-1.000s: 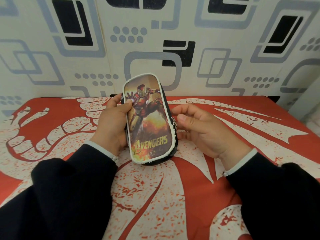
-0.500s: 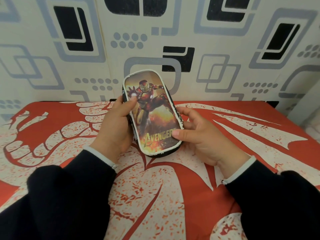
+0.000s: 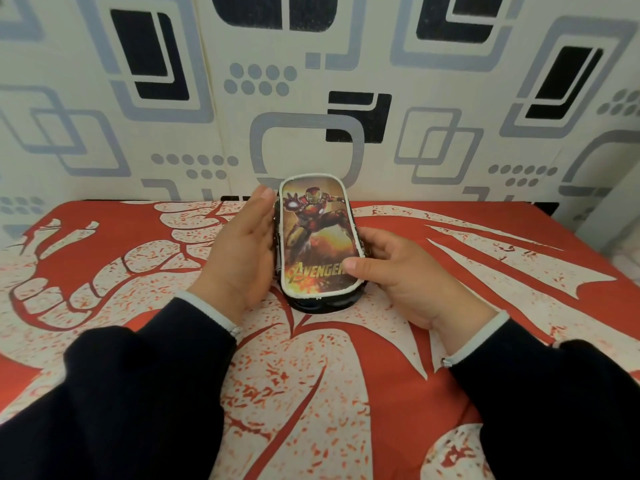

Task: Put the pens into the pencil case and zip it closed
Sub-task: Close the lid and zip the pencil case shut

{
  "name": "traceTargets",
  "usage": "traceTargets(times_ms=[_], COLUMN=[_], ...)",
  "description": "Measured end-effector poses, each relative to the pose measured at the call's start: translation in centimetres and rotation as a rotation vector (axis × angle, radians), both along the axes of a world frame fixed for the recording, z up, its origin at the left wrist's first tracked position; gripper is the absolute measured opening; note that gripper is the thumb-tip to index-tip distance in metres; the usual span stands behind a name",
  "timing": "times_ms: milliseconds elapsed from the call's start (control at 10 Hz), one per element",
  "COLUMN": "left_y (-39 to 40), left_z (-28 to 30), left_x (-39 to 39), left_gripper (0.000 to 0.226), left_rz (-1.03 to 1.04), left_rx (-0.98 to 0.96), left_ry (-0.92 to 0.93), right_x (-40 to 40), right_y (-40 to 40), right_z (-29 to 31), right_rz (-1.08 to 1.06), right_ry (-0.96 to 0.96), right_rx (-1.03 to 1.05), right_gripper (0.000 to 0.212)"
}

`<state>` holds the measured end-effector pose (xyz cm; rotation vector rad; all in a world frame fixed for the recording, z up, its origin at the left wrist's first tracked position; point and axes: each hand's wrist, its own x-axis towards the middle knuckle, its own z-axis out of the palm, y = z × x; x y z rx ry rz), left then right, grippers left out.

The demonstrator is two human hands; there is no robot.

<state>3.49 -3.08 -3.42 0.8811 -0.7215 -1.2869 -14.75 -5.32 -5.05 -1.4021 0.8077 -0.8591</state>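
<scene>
The pencil case (image 3: pixel 317 237), oval with a white rim, black sides and a superhero picture on its lid, lies flat on the red and white cloth (image 3: pixel 311 393), lid up and closed. My left hand (image 3: pixel 242 251) lies flat along its left side, fingers stretched out against the edge. My right hand (image 3: pixel 398 275) holds its right side, thumb on the lid's near right corner, fingers curled behind the side. No pens are visible.
A wall (image 3: pixel 311 81) with grey and black geometric wallpaper stands directly behind the cloth-covered surface. My dark sleeves (image 3: pixel 131 393) fill the lower corners of the view.
The case, held upright and tilted toward me before, has been lowered flat onto the cloth. My left hand went from gripping its edge to lying flat beside it.
</scene>
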Motion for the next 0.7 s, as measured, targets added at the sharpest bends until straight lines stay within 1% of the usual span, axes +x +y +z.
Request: traceTargets(times_ms=[100, 200, 400, 500, 600, 700], left_y=[0.0, 0.0, 0.1, 0.3, 0.7, 1.2], left_z=[0.0, -0.1, -0.1, 0.0, 0.1, 0.3], left_x=[0.0, 0.0, 0.1, 0.0, 0.0, -0.3], left_gripper=[0.054, 0.057, 0.058, 0.056, 0.054, 0.054], left_rz=[-0.014, -0.007, 0.029, 0.059, 0.063, 0.097], left_rx=[0.021, 0.027, 0.026, 0.019, 0.011, 0.024], left_ry=[-0.003, -0.012, -0.054, -0.071, -0.076, -0.074], right_x=[0.0, -0.2, -0.2, -0.3, -0.4, -0.3], right_y=[0.0, 0.0, -0.3, -0.3, 0.0, 0.5], right_z=[0.0, 0.1, -0.4, -0.3, 0.2, 0.8], right_rz=[0.017, 0.024, -0.037, -0.130, -0.228, -0.338], right_ry=[0.022, 0.034, 0.019, 0.053, 0.056, 0.073], right_rx=[-0.018, -0.028, -0.042, -0.061, -0.068, -0.122], right_gripper=[0.031, 0.028, 0.032, 0.044, 0.048, 0.044])
